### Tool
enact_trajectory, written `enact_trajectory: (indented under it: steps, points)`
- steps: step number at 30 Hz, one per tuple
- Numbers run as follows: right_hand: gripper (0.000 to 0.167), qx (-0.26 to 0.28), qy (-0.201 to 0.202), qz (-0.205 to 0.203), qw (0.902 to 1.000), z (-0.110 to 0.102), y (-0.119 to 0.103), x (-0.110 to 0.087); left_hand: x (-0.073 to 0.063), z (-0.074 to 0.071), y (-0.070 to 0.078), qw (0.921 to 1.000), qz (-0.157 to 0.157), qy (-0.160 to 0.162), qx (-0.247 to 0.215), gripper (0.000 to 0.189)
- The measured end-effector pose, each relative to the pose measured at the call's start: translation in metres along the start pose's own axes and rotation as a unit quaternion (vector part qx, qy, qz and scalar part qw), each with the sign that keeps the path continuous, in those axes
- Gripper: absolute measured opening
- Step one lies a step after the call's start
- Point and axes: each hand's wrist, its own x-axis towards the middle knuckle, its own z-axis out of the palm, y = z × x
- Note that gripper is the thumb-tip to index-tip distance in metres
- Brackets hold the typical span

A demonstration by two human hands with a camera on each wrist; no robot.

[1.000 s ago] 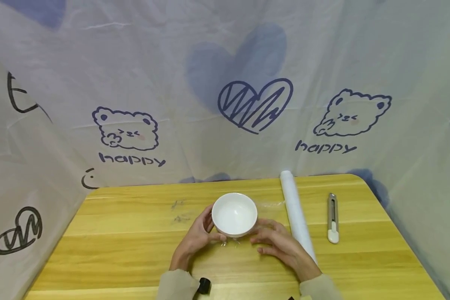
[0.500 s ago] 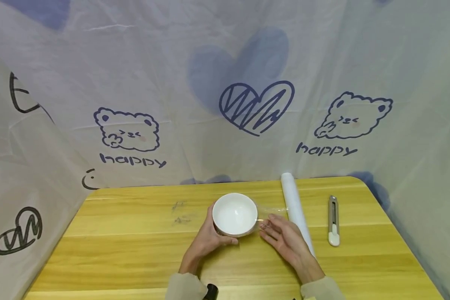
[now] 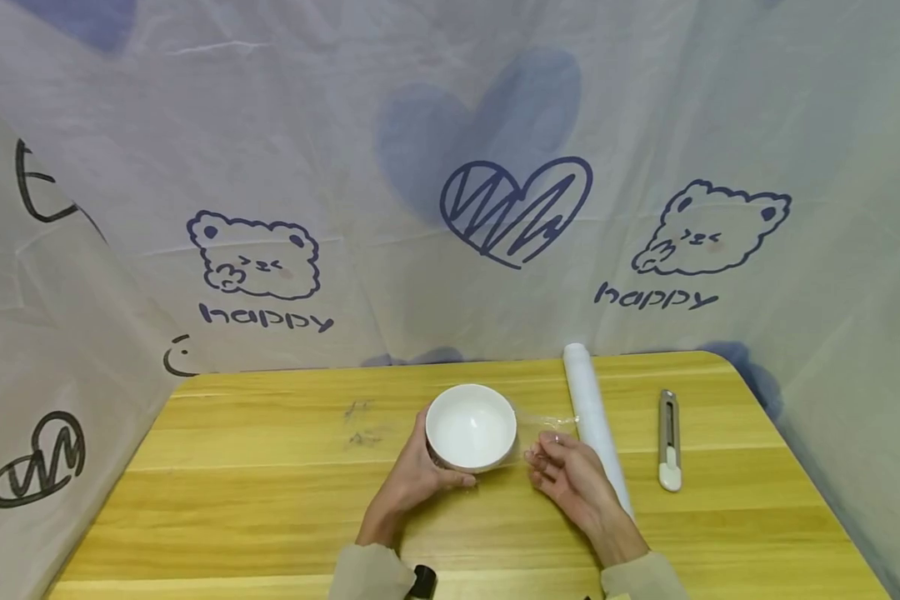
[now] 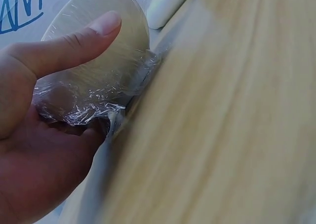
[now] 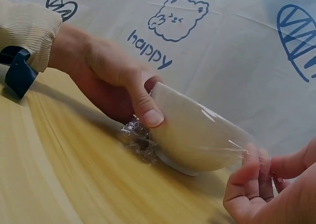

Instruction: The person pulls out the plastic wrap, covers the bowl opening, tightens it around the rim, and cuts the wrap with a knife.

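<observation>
A white bowl (image 3: 471, 427) sits near the middle of the wooden table, tilted in the right wrist view. My left hand (image 3: 412, 473) grips its left side, the thumb along the near wall. Clear plastic wrap (image 5: 232, 147) stretches over the bowl's side, and a crumpled bunch of it gathers by the left fingers in the left wrist view. Right of the bowl, my right hand (image 3: 576, 479) pinches the wrap between thumb and fingers, drawing it out from the bowl. Part of the bowl's underside is hidden by the left hand.
A long white roll (image 3: 596, 417) lies just beyond the right hand, with a strip of clear film reaching toward it from the bowl. Farther right lies a utility knife (image 3: 670, 442). A printed cloth (image 3: 390, 167) hangs behind the table's far edge.
The right hand has left the bowl's lower right side and shifted a little rightward, now pinching the wrap. The left hand has moved its thumb farther right along the bowl's near side.
</observation>
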Motion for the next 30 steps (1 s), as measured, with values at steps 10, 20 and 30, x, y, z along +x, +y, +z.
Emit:
enact_trajectory:
  steps: [10, 20, 30]
  points:
    - [0.029, -0.042, -0.078, 0.024, 0.9957, -0.004, 0.006, 0.001, 0.002, 0.001, -0.003, 0.9998, 0.002, 0.0, -0.022, 0.126]
    - [0.016, -0.182, -0.099, -0.04, 0.9776, 0.001, 0.013, -0.002, 0.002, -0.001, -0.004, 0.9994, 0.003, -0.005, -0.033, 0.127]
    - [0.019, -0.243, -0.055, -0.102, 0.9631, 0.012, 0.025, -0.004, 0.001, 0.0, -0.002, 0.9995, 0.008, 0.031, 0.005, 0.119]
